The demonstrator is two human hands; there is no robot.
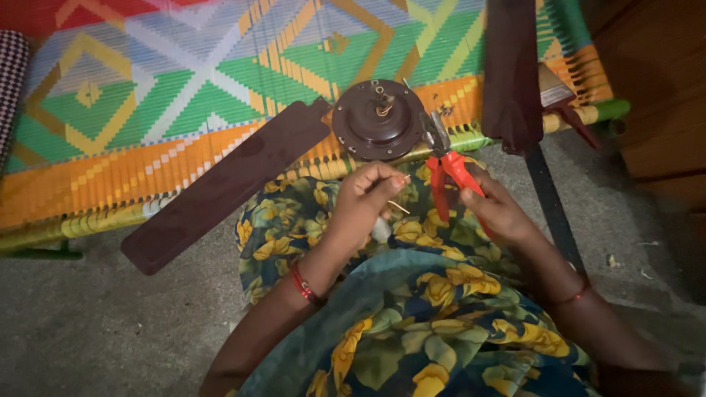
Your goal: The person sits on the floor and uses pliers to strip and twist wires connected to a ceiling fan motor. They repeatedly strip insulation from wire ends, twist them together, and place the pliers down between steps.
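L→R, head view.

Fan blade 1 (220, 191): long flat paddle, dark maroon, matte, rounded outer end. Runs down-left away from the L grip, outer end over the grey floor (95, 323), inner end at the hub.

Woven cot (147, 125): plastic strip weave, bright geometric pattern, ribbed texture, round frame rail wrapped in yellow/green. Carries the fan, sits above both grips.

L hand (364, 195): clenched in a pinch on a thin straw-coloured wire (398, 206), thumb + forefinger. Wire pokes out to the R of the pinch, toward the pliers. Red bangle on the wrist.

Motor hub (376, 119): round, domed, glossy brown metal, screws around the rim, copper-ish shaft stub at centre. Just above the L grip, on the cot edge.

Pliers (445, 165): red plastic-coated handles, grey steel nose. R hand (500, 213) wraps the handles, grip closed on them; nose points up, right by the hub rim. Whether the nose bites anything, can't tell.

Fan blade 2 (511, 70): same maroon, seen near edge-on, up and R of the R grip.

Step, my read: wire work at the hub, mid-job; wire staged in L, tool at the rim in R. Next move prob needs fine alignment: wire end to pliers nose, steady L pinch, light squeeze since wire is thin and bends easy.
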